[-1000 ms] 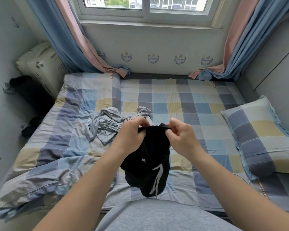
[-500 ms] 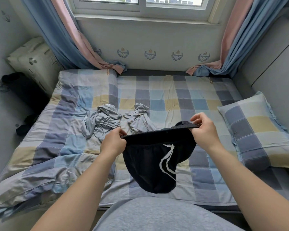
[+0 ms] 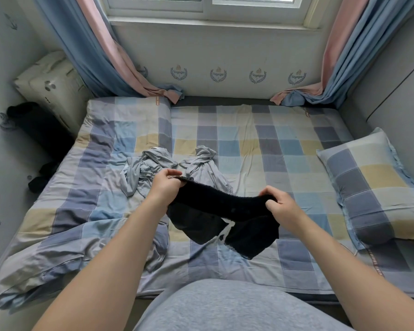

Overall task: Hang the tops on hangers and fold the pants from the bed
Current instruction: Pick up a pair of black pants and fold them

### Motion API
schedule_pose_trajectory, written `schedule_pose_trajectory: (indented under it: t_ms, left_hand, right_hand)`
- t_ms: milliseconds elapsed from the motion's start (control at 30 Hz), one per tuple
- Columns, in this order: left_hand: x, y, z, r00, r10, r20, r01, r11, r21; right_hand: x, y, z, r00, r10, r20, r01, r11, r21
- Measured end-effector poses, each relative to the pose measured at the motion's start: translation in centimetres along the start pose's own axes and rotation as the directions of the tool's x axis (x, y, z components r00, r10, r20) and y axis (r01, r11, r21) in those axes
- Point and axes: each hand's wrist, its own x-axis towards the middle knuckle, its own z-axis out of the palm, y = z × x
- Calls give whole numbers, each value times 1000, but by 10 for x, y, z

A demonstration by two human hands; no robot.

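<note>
Above the near half of the bed (image 3: 285, 149), black pants (image 3: 225, 218) hang clear of the checked sheet, held by the waistband. The left hand (image 3: 166, 187) pinches one end and the right hand (image 3: 281, 209) the other, the band stretched between them. A white drawstring (image 3: 226, 231) dangles below. A crumpled grey garment (image 3: 151, 168) lies mid-bed, and a pillow (image 3: 378, 187) rests at the bed's right edge.

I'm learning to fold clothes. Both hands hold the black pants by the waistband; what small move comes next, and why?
Probably lay the black pants flat on the bed: the left hand and right hand pinch the waistband stretched between them, while the legs hang crumpled.
</note>
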Motion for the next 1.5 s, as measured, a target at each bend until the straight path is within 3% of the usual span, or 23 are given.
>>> schedule_pose_trajectory:
  t_ms: [133, 267, 400, 467, 600, 700, 833, 967, 1067, 1133, 1200, 1367, 1433, 1500]
  left_hand:
    - [7, 1, -11, 989, 111, 96, -133, 955, 266]
    - [7, -4, -12, 960, 258, 109, -268, 732, 626]
    - [0, -17, -10, 952, 304, 22, -200, 570, 797]
    - [1, -22, -11, 971, 235, 43, -180, 600, 779]
    - [4, -22, -13, 971, 32, 239, -154, 846, 511]
    - [-5, -19, -17, 935, 55, 351, -189, 914, 360]
    - [-11, -16, -19, 915, 154, 374, -255, 937, 240]
    - [-19, -9, -23, 871, 201, 449, -377, 859, 347]
    - [-18, -5, -22, 851, 189, 490, -445, 755, 482]
    - [-14, -7, -20, 843, 282, 459, -519, 655, 549]
    - [-8, -12, -21, 823, 379, 423, -565, 621, 543]
    - [1, -17, -23, 814, 495, 305, -581, 676, 453]
    - [-1, -11, -24, 827, 500, 257, -562, 749, 351]
    - [-4, -3, -25, 859, 453, 239, -503, 832, 233]
  right_hand:
    - [1, 7, -7, 998, 4, 68, 1, 997, -76]
    - [7, 10, -15, 994, 60, -89, -77, 977, -198]
    - [14, 6, -22, 956, 120, -268, -212, 914, -346]
    - [16, 5, -23, 940, 195, -279, -270, 927, -260]
    - [18, 2, -24, 894, 402, -200, -375, 913, 159]
    - [16, 1, -32, 894, 423, -145, -365, 877, 312]
    - [10, 5, -48, 949, 314, 25, -291, 844, 450]
    - [7, 8, -61, 980, 174, 101, -191, 962, 193]
    - [11, 9, -64, 983, 135, 123, -145, 986, 77]
    - [13, 11, -63, 985, 99, 145, -100, 995, -3]
    - [14, 14, -62, 993, 38, 108, -29, 995, -90]
    - [14, 16, -63, 981, -141, -131, 97, 949, -299]
    - [13, 17, -64, 969, -187, -161, 122, 929, -350]
    - [13, 15, -66, 963, -202, -177, 144, 944, -297]
